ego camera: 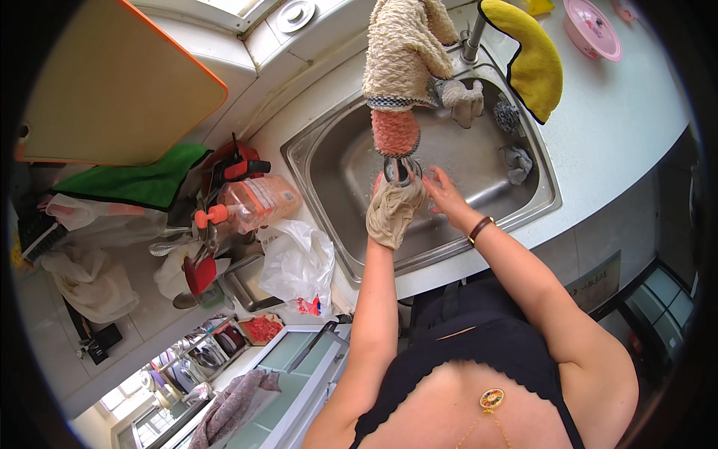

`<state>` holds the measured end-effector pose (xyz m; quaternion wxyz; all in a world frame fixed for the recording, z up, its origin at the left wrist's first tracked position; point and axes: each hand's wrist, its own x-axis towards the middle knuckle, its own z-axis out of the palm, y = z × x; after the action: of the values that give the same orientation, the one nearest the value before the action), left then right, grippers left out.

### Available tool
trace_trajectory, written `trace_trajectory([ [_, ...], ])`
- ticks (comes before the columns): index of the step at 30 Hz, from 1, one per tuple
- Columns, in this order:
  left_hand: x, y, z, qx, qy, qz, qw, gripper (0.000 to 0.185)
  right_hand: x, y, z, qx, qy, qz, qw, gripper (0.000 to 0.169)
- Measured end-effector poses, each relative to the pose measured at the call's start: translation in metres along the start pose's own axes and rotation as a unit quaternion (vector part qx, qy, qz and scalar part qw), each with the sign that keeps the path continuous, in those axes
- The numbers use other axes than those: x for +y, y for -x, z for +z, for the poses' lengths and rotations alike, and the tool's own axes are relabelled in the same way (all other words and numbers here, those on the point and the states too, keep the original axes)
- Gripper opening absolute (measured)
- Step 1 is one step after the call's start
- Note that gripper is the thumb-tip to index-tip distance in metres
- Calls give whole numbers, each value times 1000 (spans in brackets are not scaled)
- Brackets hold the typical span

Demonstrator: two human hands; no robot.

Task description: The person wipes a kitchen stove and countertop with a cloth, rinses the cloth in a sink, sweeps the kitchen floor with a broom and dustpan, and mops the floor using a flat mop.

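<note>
A wet beige cloth [397, 210] is bunched around my left hand [377, 184], so most of that hand is hidden. Just beyond it, a shiny metal piece [399, 170] shows below a pink towel [395, 132]; its full shape is covered. To the right, my right hand [447, 193] has its fingers apart and holds nothing that I can see. Its fingertips are close to the beige cloth. Both hands are over the stainless steel sink [342, 185]. A cream textured towel [395, 56] hangs above the pink one.
Beside the faucet [474, 42] hangs a yellow cloth [535, 67]. A grey rag [463, 101], a scouring pad [506, 117] and another rag [516, 164] lie along the sink's edge. Left stand a pump bottle [263, 199] and a plastic bag [300, 258]. A pink lidded bowl [593, 28] sits right.
</note>
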<state>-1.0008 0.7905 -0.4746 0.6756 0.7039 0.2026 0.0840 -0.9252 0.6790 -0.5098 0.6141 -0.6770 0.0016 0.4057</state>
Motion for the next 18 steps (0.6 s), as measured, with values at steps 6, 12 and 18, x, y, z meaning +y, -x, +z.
trace_trajectory([
  [6,-37,3,-33,90,301,-273,909,32,-16,-44,8,-141,-198,172,955,10],
  [12,-17,25,-29,111,296,-392,864,45,-20,-24,35,-58,-172,42,983,18],
  [18,-30,-1,3,93,598,-171,777,44,-7,17,69,-54,243,-275,929,24],
])
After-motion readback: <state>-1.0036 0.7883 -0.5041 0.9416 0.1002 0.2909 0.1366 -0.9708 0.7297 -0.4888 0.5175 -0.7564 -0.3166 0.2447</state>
